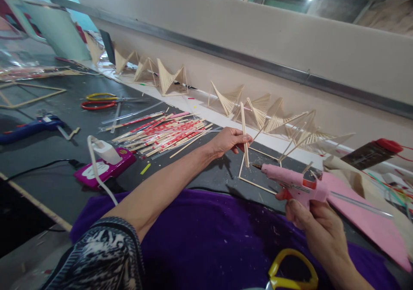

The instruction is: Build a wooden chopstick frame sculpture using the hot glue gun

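Observation:
My left hand (229,141) is closed in a pinch on a thin wooden stick (244,131), holding it upright over a square stick frame (253,181) that lies on the dark table (48,165). My right hand (318,225) grips a pink glue gun (292,179). Its nozzle points left, close to the bottom end of the stick. A purple cloth (206,238) covers the area under my forearms.
A heap of wrapped sticks (164,133) lies left of my left hand. A magenta box (105,167) with a white plug, a blue glue gun (30,126), scissors (98,100) and yellow scissors (292,273) lie around. Finished stick shapes (171,80) line the wall.

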`<state>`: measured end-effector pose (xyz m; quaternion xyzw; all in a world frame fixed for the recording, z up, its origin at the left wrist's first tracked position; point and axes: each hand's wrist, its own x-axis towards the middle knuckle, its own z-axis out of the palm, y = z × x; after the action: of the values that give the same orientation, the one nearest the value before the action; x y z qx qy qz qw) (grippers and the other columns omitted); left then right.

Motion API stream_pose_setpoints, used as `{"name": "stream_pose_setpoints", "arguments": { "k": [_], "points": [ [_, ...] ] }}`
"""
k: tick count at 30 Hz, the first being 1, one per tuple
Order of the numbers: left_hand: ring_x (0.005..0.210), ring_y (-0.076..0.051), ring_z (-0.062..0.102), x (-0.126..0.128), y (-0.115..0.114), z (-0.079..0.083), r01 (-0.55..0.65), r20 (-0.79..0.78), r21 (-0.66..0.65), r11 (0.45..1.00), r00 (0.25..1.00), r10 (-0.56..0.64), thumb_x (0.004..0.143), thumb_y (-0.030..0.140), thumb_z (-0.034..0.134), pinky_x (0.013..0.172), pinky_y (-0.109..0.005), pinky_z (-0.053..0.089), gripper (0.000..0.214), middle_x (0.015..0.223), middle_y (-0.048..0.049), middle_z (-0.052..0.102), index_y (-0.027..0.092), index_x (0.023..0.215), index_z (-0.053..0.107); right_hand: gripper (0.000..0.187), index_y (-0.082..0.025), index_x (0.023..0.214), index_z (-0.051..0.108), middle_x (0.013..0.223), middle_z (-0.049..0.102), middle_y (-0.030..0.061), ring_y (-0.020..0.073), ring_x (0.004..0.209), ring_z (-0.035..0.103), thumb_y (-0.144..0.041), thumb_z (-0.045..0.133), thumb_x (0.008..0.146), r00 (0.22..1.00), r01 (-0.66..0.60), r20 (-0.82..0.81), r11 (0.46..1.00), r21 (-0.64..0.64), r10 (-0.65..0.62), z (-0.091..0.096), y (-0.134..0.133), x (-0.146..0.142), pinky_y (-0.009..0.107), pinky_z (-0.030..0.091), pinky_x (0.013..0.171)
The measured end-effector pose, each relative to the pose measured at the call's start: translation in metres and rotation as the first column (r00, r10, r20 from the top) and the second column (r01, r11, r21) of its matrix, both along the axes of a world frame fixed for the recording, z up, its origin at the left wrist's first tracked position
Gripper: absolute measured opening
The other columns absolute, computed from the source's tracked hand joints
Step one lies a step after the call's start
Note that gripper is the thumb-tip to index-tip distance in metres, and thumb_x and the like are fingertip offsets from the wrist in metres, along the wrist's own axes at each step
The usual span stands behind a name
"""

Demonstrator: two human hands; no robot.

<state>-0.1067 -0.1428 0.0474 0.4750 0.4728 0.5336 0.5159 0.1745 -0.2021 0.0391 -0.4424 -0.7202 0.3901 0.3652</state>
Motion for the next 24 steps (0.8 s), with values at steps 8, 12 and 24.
{"name": "stream_pose_setpoints", "arguments": {
  "k": [8, 12, 24],
  "points": [
    [0.063, -0.009, 0.063, 0.000, 0.002, -0.006, -0.019, -0.097, 0.007, 1.000, 0.995, 0.020, 0.079, 0.031, 0.066, 0.045, -0.016, 0.040, 0.019, 0.075, -0.0037, 0.069, 0.013, 0.083, 0.071, 0.025, -0.019, 0.079, 0.073, 0.071, 0.067, 0.0059, 0.0157, 0.055, 0.051, -0.042, 0.064, 0.079, 0.999, 0.006, -0.042, 1.000, 0.012, -0.005, -0.001, 0.000, 0.007, 0.028, 0.040, 0.050],
    [0.062, -0.009, 0.062, 0.004, 0.000, -0.003, 0.014, -0.134, 0.006, 1.000, 0.991, -0.013, 0.078, 0.034, 0.068, 0.044, -0.016, 0.041, 0.021, 0.074, -0.0039, 0.068, 0.013, 0.082, 0.071, 0.014, -0.020, 0.069, 0.070, 0.069, 0.068, 0.0041, 0.0136, 0.052, 0.051, -0.033, 0.070, 0.075, 0.972, 0.135, -0.197, 0.991, 0.009, -0.131, 0.022, 0.004, 0.020, 0.027, 0.038, 0.047],
    [0.068, -0.013, 0.062, 0.015, 0.001, -0.002, 0.024, -0.232, -0.036, 0.999, 0.972, -0.032, 0.074, 0.040, 0.070, 0.047, -0.016, 0.043, 0.028, 0.079, -0.0066, 0.069, 0.015, 0.087, 0.074, 0.020, -0.024, 0.080, 0.058, 0.069, 0.060, -0.0034, 0.0092, 0.050, 0.051, -0.029, 0.076, 0.072, 0.719, 0.468, -0.490, 0.864, -0.185, -0.494, 0.057, 0.099, 0.131, 0.024, 0.041, 0.044]
  ]
}}
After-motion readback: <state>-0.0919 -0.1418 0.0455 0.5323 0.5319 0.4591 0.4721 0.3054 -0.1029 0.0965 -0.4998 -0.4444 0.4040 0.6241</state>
